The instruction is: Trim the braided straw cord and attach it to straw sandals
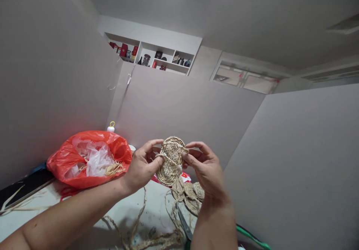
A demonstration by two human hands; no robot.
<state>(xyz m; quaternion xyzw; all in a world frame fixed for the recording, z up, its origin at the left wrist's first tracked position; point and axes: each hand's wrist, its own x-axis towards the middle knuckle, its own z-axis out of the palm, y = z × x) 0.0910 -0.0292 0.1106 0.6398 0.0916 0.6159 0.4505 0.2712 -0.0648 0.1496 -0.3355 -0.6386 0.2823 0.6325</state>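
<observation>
In front of me, my left hand (147, 162) and my right hand (204, 164) hold up a coiled straw-braid piece (169, 169) shaped like a small shoe sole. A thin braid crosses its middle. My left thumb and fingers pinch its left edge; the right thumb and fingers grip the upper right edge. Below it, several round straw coils (178, 189) lie on the table. Scissors (184, 222) rest nearer to me, partly hidden by my right forearm. Lengths of straw braid (137, 220) lie loosely across the white tabletop (112, 229).
An open red plastic bag (63, 164) with a clear bag and dry straw stands at left. Behind it is a white object with a yellow loop (110, 127). Grey partitions (179, 104) enclose the table, and a wall shelf (165, 57) stands beyond.
</observation>
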